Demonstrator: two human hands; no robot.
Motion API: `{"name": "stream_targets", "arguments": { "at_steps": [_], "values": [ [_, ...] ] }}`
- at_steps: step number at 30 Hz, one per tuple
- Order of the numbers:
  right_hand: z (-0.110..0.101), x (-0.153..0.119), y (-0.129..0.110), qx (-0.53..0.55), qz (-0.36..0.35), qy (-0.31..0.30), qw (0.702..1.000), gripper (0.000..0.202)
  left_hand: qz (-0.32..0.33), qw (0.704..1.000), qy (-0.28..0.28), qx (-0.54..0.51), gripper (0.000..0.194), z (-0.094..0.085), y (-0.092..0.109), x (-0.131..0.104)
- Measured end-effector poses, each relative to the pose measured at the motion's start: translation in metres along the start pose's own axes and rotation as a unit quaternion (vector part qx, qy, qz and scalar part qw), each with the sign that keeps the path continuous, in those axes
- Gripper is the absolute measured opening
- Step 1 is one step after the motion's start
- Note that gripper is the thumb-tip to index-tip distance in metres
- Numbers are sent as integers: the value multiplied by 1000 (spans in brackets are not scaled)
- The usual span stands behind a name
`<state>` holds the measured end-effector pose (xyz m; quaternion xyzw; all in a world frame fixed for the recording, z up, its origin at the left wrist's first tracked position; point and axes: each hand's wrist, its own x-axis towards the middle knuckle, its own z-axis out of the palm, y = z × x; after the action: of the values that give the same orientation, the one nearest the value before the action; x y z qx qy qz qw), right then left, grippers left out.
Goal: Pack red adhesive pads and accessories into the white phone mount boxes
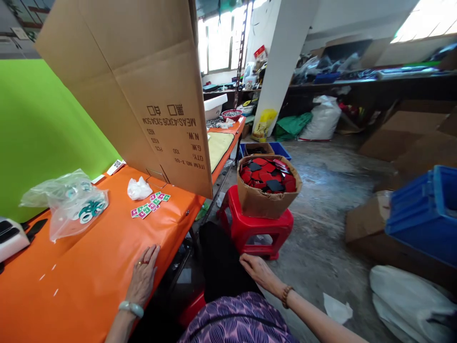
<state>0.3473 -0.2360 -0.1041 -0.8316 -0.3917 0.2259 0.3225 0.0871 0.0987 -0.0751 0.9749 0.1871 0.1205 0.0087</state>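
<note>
My left hand (144, 274) lies palm down on the orange table covering (96, 267), near its front edge. Its fingers are stretched out and hold nothing. My right hand (257, 269) rests against my knee in black trousers, fingers loosely extended and nothing visible in them. Beyond the left hand are several small pink and green printed cards (150, 206) in a loose cluster. A crumpled white plastic bag (139, 189) sits beside them. Farther left, a clear plastic bag (80, 202) holds white and teal rings. Nearest the right hand stands a red plastic stool (255, 228).
An open carton (266, 202) of red and black flat pieces stands on the stool. A large cardboard sheet (143, 85) rises from the table's far side. To the right are a blue bin (421, 214), cardboard and a white sack (410, 300) on the floor.
</note>
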Motion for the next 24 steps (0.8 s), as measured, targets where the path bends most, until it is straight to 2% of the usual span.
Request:
{"name": "stream_targets", "arguments": {
  "at_steps": [5, 8, 11, 13, 15, 17, 19, 21, 24],
  "values": [
    [-20, 7, -19, 10, -10, 27, 1000, 29, -17, 1000, 23, 4, 52, 4, 4, -3],
    [-46, 27, -38, 24, -23, 43, 999, 29, -5, 999, 52, -8, 47, 10, 9, 13],
    [-92, 70, -58, 32, -70, 92, 993, 29, 56, 996, 54, -48, 44, 20, 17, 52],
    [-134, 112, -71, 27, -102, 144, 984, 30, 95, 992, 44, -75, 43, 30, 26, 88],
    [-180, 160, -81, 10, -103, 200, 974, 30, 132, 986, 20, -104, 41, 43, 42, 127],
    [-224, 211, -88, -31, -58, 232, 971, 31, 167, 975, -31, -142, 37, 55, 69, 162],
    [-261, 261, -89, -82, -25, 238, 967, 29, 191, 957, -92, -196, 35, 62, 108, 192],
    [-289, 306, -87, -93, -5, 245, 965, 27, 167, 945, -96, -266, 37, 61, 155, 214],
    [-313, 362, -77, -107, 26, 237, 965, 19, 126, 905, -59, -401, 32, 46, 225, 243]
  ]
}}
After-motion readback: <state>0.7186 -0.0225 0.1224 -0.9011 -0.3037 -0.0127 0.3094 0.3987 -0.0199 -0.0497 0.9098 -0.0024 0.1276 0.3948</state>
